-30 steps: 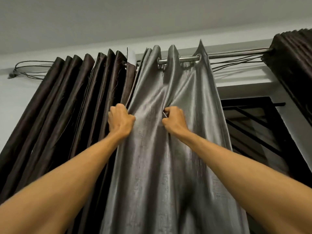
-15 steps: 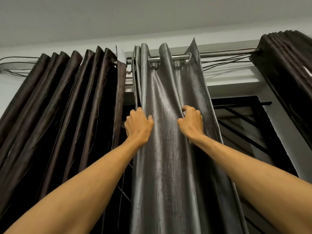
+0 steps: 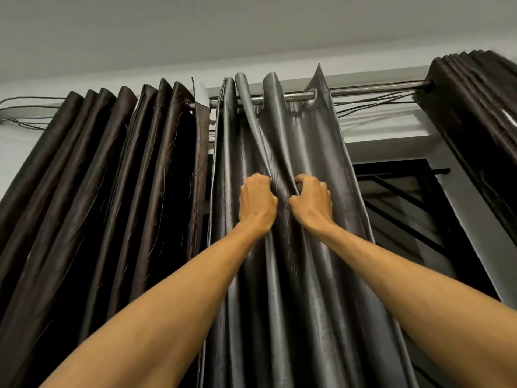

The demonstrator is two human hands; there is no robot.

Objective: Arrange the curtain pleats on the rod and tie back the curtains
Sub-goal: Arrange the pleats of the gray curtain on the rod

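Head view: the grey curtain (image 3: 316, 147) hangs by its eyelets on the rod (image 3: 285, 96), between a dark curtain (image 3: 112, 177) bunched at the left and another dark curtain (image 3: 475, 107) at the right. The left hand (image 3: 258, 204) and right hand (image 3: 312, 203), close side by side, each grip a fold of the grey curtain, fingers curled into the fabric.

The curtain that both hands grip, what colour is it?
The curtain is shiny silver-grey, best seen in the head view.

Nothing here can be read: no lettering, label or number shows on the curtains (image 3: 307, 152) or rod (image 3: 293, 96).
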